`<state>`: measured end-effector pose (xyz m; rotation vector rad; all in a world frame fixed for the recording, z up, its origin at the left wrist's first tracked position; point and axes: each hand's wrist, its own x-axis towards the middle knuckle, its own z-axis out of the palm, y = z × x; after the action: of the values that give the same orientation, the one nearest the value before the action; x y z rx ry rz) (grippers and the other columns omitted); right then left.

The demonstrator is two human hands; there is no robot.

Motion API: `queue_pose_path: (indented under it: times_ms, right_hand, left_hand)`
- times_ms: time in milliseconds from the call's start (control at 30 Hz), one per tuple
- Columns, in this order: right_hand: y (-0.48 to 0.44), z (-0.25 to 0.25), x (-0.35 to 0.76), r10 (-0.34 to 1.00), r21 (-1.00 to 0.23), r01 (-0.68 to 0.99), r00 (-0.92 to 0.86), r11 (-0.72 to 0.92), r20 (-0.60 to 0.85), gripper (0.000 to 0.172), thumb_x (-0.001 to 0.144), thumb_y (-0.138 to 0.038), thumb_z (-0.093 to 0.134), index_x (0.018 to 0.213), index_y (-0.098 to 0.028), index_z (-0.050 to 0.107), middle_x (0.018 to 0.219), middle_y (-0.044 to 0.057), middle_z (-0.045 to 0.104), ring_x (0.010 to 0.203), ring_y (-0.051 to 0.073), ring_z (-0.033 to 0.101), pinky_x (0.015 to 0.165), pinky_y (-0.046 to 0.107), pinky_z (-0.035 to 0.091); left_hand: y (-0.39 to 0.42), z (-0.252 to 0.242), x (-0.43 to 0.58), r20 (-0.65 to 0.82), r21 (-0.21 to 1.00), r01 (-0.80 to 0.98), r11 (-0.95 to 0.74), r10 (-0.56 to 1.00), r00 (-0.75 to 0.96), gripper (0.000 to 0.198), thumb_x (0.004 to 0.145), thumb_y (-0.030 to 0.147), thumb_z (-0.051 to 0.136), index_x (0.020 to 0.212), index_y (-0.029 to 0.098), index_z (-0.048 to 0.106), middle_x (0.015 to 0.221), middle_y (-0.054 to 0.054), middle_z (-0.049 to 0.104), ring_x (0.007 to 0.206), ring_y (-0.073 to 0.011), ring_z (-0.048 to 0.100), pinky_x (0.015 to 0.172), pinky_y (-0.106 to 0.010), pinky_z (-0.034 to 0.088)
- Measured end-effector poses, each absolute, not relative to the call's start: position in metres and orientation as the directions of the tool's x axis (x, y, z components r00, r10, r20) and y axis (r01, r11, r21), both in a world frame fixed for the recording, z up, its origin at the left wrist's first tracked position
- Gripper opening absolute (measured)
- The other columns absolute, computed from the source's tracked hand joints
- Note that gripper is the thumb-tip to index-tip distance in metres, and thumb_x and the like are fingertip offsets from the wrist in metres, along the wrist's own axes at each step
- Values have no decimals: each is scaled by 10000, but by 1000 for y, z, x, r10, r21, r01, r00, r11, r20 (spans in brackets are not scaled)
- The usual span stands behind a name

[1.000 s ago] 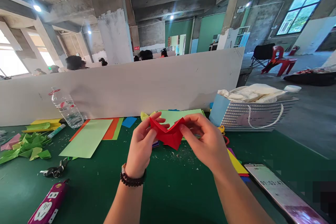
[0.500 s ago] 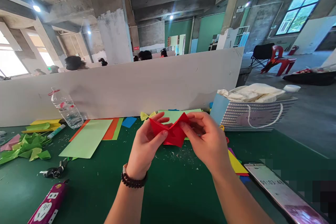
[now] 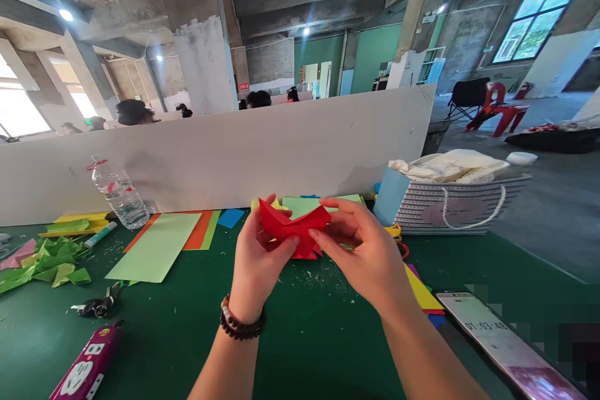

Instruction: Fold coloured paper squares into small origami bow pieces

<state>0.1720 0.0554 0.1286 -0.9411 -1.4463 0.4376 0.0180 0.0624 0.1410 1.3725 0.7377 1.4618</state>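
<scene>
Between my hands, above the green table (image 3: 319, 344), is a piece of folded red paper (image 3: 297, 231) with pointed upper corners and a dip in its top edge. My left hand (image 3: 257, 256) pinches its left side, thumb on the near face and fingers behind. On the right side my right hand (image 3: 360, 250) grips the paper between thumb and fingers. Part of the fold lies hidden behind my fingers. Behind the paper, pale green sheets (image 3: 347, 200) and a bit of yellow paper show at the foot of the white partition (image 3: 262, 156).
At left are a water bottle (image 3: 119, 194), coloured sheets (image 3: 154, 247), green paper scraps (image 3: 51, 259), keys (image 3: 98, 305) and a purple case (image 3: 87, 362). To the right stand a paper bag (image 3: 459, 203) and a phone (image 3: 506, 340) showing a timer. Yellow-handled scissors (image 3: 396, 231) lie beside my right hand.
The red paper has turned and shifted slightly left; its left point now stands up and its right point has lowered. My right fingers have moved down and opened a little along its right edge.
</scene>
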Motion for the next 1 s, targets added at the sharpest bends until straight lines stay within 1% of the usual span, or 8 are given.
queue_pose_path:
  times_ms: [133,267,367,467,567,700,867,1000]
  right_hand:
    - [56,127,169,734,-740,325,166,590,658,343,826,-292,630,1159,-262,555,904,31,699,778,166,691,656,278,594]
    - [55,126,165,716,-729,343,189,592,671,340,825,-273,619,1160,-261,560,921,33,685,759,158,681,638,269,585]
    - [54,126,162,714,-729,314,185,608,675,342,820,-268,625,1155,-257,556,914,28,688,780,162,687,664,276,588]
    - [54,127,159,706,-720,309,177,621,685,316,834,-278,616,1142,-247,556,900,27,692,754,161,688,633,269,583]
    - [54,126,160,678,-684,362,167,633,716,248,854,-270,593,1099,-238,576,891,28,693,715,150,675,605,257,566]
    - [54,124,162,653,-644,420,147,639,743,151,863,-275,591,1006,-229,602,893,32,687,736,152,668,629,261,563]
    - [53,123,161,633,-634,450,178,628,753,130,850,-312,623,947,-233,590,851,22,668,701,149,644,598,252,544]
    - [53,124,160,635,-643,456,196,616,747,116,847,-320,623,908,-235,574,788,6,658,641,141,623,559,242,517]
  left_hand:
    - [61,142,20,384,904,-238,-356,920,80,620,733,156,725,1306,207,495,1077,-75,659,930,-176,668,782,-270,583]
    - [63,139,22,377,905,-253,-342,921,103,529,781,210,692,1276,173,510,1043,-90,682,924,-172,664,798,-276,571]
    - [65,136,21,395,907,-192,-376,916,75,470,773,177,673,1225,168,544,982,-73,691,883,-162,667,769,-258,566]
    - [65,135,20,395,913,-123,-388,918,37,448,746,142,658,1184,169,569,952,-58,684,847,-158,667,724,-241,564]
    - [64,135,21,386,918,-103,-382,922,26,405,744,144,648,1142,167,578,933,-49,678,805,-146,661,691,-227,557]
    - [64,135,21,397,914,-103,-392,917,28,292,788,210,644,1072,165,591,931,-52,668,783,-136,646,673,-216,542]
    - [64,138,21,396,916,-95,-391,917,43,285,791,233,666,1056,174,582,920,-47,658,795,-145,636,673,-220,528]
    - [62,139,21,412,907,-130,-400,908,76,214,801,249,658,986,164,591,881,-42,648,768,-141,619,664,-220,510]
